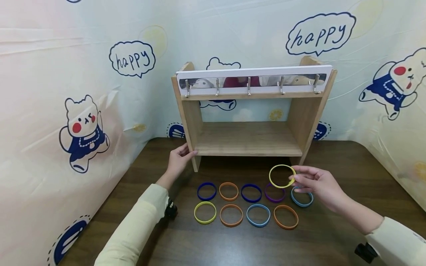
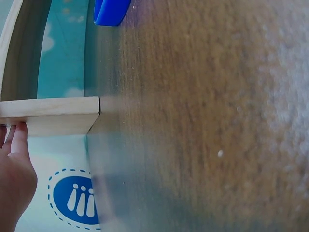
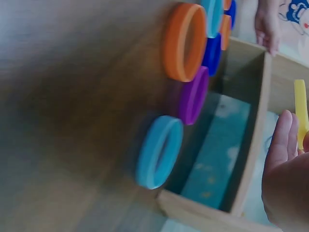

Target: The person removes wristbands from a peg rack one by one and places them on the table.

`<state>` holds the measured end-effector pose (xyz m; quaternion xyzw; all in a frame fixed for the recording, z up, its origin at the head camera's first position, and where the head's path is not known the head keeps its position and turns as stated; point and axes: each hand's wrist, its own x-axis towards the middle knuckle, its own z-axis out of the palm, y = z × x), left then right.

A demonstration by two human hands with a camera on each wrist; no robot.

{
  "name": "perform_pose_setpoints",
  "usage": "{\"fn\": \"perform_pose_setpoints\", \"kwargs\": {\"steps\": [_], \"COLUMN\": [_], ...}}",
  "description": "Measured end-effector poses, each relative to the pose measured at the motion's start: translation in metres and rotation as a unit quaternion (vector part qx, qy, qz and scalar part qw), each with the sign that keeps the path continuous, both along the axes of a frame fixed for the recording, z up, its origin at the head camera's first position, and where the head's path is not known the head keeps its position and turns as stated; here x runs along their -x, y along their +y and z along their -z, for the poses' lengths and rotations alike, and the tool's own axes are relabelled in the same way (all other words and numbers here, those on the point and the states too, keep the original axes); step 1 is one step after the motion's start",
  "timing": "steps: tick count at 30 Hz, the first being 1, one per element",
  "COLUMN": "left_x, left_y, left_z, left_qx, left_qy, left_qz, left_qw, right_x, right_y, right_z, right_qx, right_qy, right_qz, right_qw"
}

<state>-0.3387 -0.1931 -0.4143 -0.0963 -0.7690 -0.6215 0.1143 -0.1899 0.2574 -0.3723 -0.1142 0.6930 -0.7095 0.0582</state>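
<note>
My right hand (image 1: 321,184) pinches a yellow silicone wristband (image 1: 270,176) between thumb and fingers, raised in front of the shelf's right side. In the right wrist view the yellow band (image 3: 301,104) appears edge-on. A small wooden shelf rack (image 1: 246,138) stands at the back with a row of metal hooks (image 1: 249,85) along its top front. The left hand (image 1: 178,159) grips the rack's left side panel (image 2: 58,106) low down, thumb at the front edge. Below the held band lie a purple wristband (image 3: 194,96) and a light blue wristband (image 3: 159,152).
More wristbands lie in two rows before the rack: dark blue (image 1: 251,201), orange (image 1: 228,199) and purple behind; yellow (image 1: 205,222), orange (image 1: 231,225) and light blue (image 1: 258,225) in front. A printed cloth (image 1: 100,22) surrounds the brown wooden table (image 1: 206,247).
</note>
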Motion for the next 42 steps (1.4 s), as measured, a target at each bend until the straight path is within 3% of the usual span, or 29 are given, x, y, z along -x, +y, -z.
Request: {"fn": "perform_pose_setpoints", "kwargs": {"steps": [7,17,21,32,42], "left_x": [0.000,0.000,0.003,0.001,0.002], "left_y": [0.001,0.004,0.001,0.002,-0.001], "left_z": [0.001,-0.001,0.003,0.001,-0.001], "left_qx": [-0.005,-0.001,0.001,0.007,-0.004], "left_qy": [-0.001,0.008,0.006,0.009,-0.007], "left_qz": [-0.004,0.000,-0.005,-0.012,0.000], "left_qw": [1.0000,1.0000,1.0000,0.9999,1.0000], "right_x": [-0.011,-0.028,-0.032,-0.039,-0.038], "right_y": [0.022,0.055,0.068,0.099,0.114], "right_z": [0.019,0.048,0.054,0.067,0.078], "right_qx": [-0.018,-0.019,-0.027,-0.039,-0.020], "right_qy": [-0.013,-0.037,-0.051,-0.056,-0.071], "right_qz": [-0.007,-0.055,-0.070,-0.096,-0.162], "right_qw": [0.9997,0.9976,0.9958,0.9930,0.9840]}}
